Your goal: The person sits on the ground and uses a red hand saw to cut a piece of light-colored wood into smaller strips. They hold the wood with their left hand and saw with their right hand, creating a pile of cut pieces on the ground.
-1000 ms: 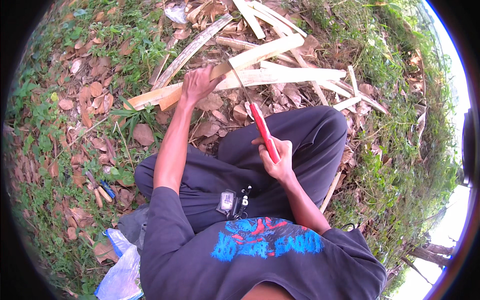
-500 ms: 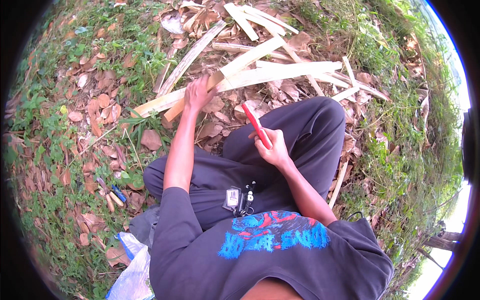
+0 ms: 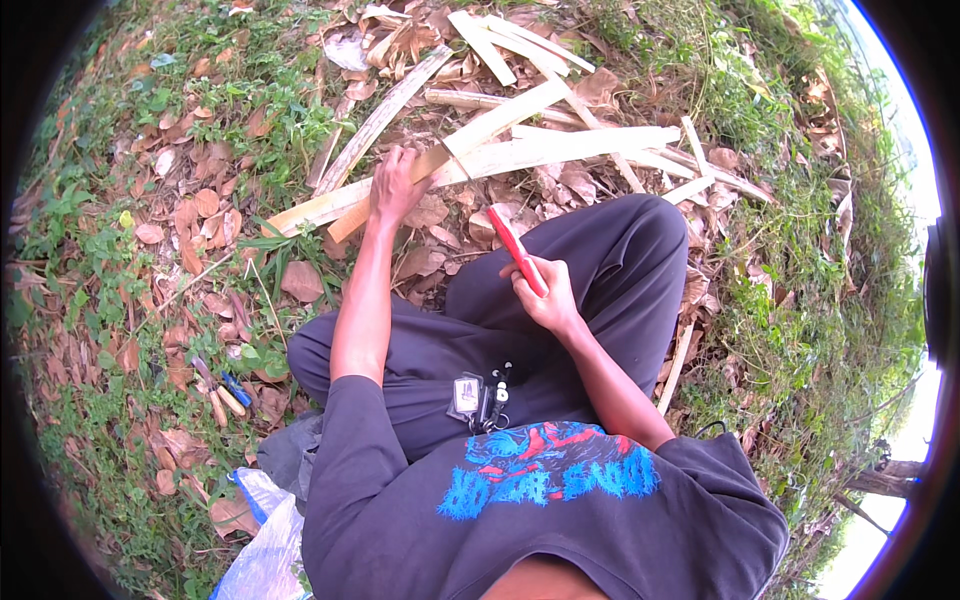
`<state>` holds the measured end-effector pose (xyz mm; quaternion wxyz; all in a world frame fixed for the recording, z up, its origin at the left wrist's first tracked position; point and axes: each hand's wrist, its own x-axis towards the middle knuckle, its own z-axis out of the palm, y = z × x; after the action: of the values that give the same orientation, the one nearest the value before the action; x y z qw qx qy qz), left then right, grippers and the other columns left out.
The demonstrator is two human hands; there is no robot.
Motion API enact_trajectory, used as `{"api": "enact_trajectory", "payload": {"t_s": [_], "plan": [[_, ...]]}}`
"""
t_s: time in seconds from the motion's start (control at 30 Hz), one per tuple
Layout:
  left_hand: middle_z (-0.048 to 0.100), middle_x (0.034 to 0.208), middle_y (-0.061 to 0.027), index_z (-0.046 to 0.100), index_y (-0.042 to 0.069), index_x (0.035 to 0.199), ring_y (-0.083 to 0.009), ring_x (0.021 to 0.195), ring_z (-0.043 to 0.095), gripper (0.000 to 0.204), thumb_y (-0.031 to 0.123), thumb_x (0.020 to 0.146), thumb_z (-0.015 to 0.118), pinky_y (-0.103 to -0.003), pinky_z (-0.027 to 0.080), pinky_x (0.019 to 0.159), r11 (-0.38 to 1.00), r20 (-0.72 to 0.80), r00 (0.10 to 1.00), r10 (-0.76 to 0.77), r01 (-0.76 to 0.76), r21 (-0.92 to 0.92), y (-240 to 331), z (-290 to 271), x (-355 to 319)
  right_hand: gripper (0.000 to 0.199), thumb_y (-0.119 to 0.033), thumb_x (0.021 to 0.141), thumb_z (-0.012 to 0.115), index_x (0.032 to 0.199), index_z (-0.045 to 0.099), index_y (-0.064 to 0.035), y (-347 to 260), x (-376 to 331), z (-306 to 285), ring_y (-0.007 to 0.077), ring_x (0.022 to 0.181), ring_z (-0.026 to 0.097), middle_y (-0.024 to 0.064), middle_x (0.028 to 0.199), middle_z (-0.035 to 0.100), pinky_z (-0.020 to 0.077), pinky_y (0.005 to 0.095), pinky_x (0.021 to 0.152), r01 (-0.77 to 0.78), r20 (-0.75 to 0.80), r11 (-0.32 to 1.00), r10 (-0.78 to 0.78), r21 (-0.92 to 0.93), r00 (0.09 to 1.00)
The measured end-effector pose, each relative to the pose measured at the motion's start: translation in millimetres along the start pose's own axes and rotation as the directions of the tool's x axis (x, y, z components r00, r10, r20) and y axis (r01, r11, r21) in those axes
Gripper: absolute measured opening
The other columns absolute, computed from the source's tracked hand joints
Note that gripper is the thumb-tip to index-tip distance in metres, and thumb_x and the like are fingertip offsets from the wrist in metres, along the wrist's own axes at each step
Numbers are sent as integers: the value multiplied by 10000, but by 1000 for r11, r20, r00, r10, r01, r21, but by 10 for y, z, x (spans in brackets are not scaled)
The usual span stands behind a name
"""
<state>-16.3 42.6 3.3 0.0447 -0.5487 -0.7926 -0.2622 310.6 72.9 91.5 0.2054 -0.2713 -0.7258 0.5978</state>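
Note:
My left hand (image 3: 396, 185) is closed round a flat, pale wooden strip (image 3: 505, 115) and presses it down across a longer pale strip (image 3: 560, 148) on the ground. In my right hand (image 3: 543, 293) is the red handle of a saw (image 3: 515, 250). Its thin blade, seen nearly edge-on, runs forward to the strip's edge just right of my left fingers. How deep the blade sits in the wood I cannot tell.
More pale strips (image 3: 482, 48) and a rough-barked piece (image 3: 385, 118) lie ahead on dry leaves. Hand tools (image 3: 222, 393) rest in the grass at left, near a plastic bag (image 3: 265, 545). Keys and a card holder (image 3: 467, 395) lie on my lap.
The saw and my right hand have shifted very slightly back toward me, and more of the blade shows. My left hand stays on the same strip.

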Motion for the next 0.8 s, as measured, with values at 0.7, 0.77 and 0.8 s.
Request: {"api": "enact_trajectory", "payload": {"t_s": [0.7, 0.77, 0.8], "plan": [[597, 1030, -144, 608, 46, 1126, -317, 949, 630, 695, 674, 829, 636, -448, 490, 836, 1000, 31, 999, -22, 22, 12, -68, 54, 31, 146, -22, 861, 542, 882, 675, 32, 111, -14, 2, 48, 541, 478, -8, 608, 555, 387, 244, 508, -30, 43, 999, 29, 32, 999], [603, 1031, -141, 611, 43, 1129, -312, 947, 635, 711, 686, 825, 631, -453, 497, 833, 999, 30, 999, -32, 32, 23, -76, 62, 32, 145, -24, 862, 542, 882, 674, 32, 113, -11, 2, 49, 537, 478, -7, 602, 552, 386, 244, 506, -19, 38, 999, 18, 29, 999], [606, 1031, -140, 612, 42, 1131, -310, 947, 638, 719, 692, 823, 628, -456, 501, 831, 999, 30, 999, -36, 36, 28, -59, 54, 41, 149, -43, 837, 547, 880, 672, 27, 112, -10, 0, 77, 522, 487, 17, 587, 544, 400, 265, 510, -33, 32, 999, 32, 20, 999]]}}
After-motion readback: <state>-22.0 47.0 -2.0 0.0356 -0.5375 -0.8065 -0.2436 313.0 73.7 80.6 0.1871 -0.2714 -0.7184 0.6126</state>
